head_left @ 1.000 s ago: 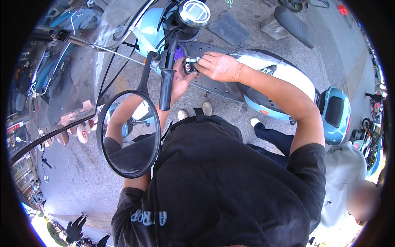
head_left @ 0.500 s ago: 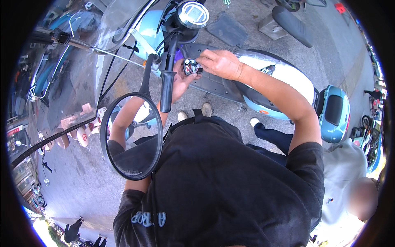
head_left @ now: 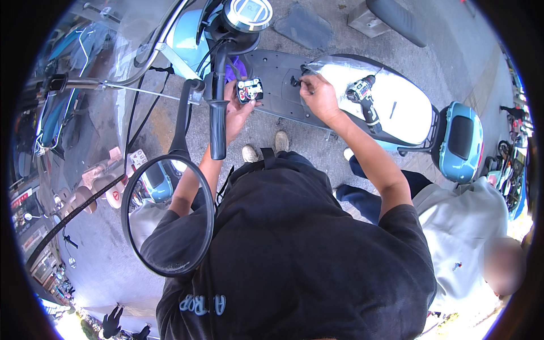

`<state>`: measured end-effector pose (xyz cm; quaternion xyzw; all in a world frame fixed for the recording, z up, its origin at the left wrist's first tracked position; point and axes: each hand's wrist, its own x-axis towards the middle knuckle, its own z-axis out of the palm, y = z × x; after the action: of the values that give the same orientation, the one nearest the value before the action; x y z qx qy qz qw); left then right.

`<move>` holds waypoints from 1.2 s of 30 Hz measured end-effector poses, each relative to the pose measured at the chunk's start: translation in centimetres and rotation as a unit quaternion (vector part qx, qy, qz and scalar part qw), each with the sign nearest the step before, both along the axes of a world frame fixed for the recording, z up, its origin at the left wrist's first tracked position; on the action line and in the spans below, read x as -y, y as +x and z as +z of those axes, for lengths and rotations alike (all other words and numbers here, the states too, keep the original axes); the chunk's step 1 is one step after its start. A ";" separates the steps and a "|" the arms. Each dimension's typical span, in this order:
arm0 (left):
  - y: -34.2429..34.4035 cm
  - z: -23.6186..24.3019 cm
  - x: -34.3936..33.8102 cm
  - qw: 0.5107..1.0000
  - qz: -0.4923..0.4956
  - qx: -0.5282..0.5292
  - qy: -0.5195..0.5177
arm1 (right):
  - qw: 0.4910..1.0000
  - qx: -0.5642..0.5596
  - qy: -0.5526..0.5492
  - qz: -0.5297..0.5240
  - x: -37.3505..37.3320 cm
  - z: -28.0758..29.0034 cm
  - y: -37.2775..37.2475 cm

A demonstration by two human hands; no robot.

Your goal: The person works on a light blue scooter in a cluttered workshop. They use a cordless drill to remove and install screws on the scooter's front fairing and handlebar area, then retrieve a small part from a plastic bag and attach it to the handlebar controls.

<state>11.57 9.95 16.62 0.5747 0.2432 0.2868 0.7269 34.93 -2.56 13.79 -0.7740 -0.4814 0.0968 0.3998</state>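
Observation:
My left hand (head_left: 237, 116) holds a small black handlebar switch housing (head_left: 250, 89), its open side up with red, white and metal parts showing inside. The housing sits just right of the scooter's black handlebar grip (head_left: 218, 127). Over the front end of the seat, my right hand (head_left: 321, 97) is closed in a pinch on a small black part (head_left: 295, 81), apart from the housing. Its exact kind is too small to tell. A cordless drill (head_left: 361, 90) lies on the white-covered seat (head_left: 413, 110) beyond the right hand.
A round mirror (head_left: 168, 215) stands out near my left arm, below a clear windshield (head_left: 122, 56). The round dashboard display (head_left: 247, 14) is ahead. A blue rear box (head_left: 460, 141) sits behind the seat. Another person in a light top (head_left: 462, 226) is close on the right.
My right hand has moved away from the switch housing to the right, with a small black part at its fingertips. The left hand still holds the housing. The whole view has shifted slightly.

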 end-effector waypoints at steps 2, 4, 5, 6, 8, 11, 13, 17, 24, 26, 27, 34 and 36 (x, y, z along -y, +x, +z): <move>0.1 -0.1 -0.1 1.000 0.008 0.000 0.008 | 0.998 -0.002 -0.063 -0.014 0.7 -4.2 -0.1; 0.1 -0.2 0.0 1.000 0.016 -0.019 0.005 | 0.993 0.018 -0.112 -0.023 1.1 -8.5 -0.5; 0.1 -0.2 0.0 1.000 0.018 -0.025 0.005 | 0.989 0.007 -0.144 -0.023 1.0 -10.7 -0.5; 0.2 -0.2 0.1 0.999 0.019 -0.026 0.001 | 0.984 0.009 -0.178 -0.022 0.8 -12.9 -0.4; 0.2 0.0 0.2 0.998 0.034 -0.040 -0.017 | 0.969 0.009 -0.244 -0.023 -0.1 -17.6 0.0; 0.5 0.5 0.3 0.997 0.037 -0.072 -0.006 | 0.950 -0.002 -0.310 -0.045 -2.4 -25.3 1.4; 0.8 1.0 0.4 0.993 0.066 -0.099 -0.010 | 0.936 -0.013 -0.350 -0.049 -4.5 -30.5 2.9; 1.2 1.7 1.0 0.981 0.106 -0.158 -0.027 | 0.934 -0.058 -0.331 -0.121 -8.5 -38.9 4.2; 1.3 0.6 1.1 0.980 0.140 -0.138 -0.021 | 0.960 0.005 -0.252 -0.124 -12.6 -46.8 3.0; 1.4 0.2 0.9 0.981 0.145 -0.129 -0.020 | 0.968 0.035 -0.220 -0.114 -14.0 -48.2 2.7; 1.5 0.2 1.0 0.979 0.153 -0.136 -0.019 | 0.971 0.034 -0.208 -0.111 -14.7 -48.8 2.5; 1.7 0.8 1.5 0.968 0.189 -0.166 -0.013 | 0.967 0.028 -0.231 -0.103 -14.0 -49.2 1.2; 1.4 0.7 1.1 0.978 0.153 -0.137 -0.019 | 0.967 0.005 -0.222 -0.128 -12.7 -46.7 0.9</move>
<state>12.94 8.86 17.32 0.5509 0.4310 0.3081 0.6448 35.81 10.16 -32.95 -0.8988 -0.3468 0.1459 0.2248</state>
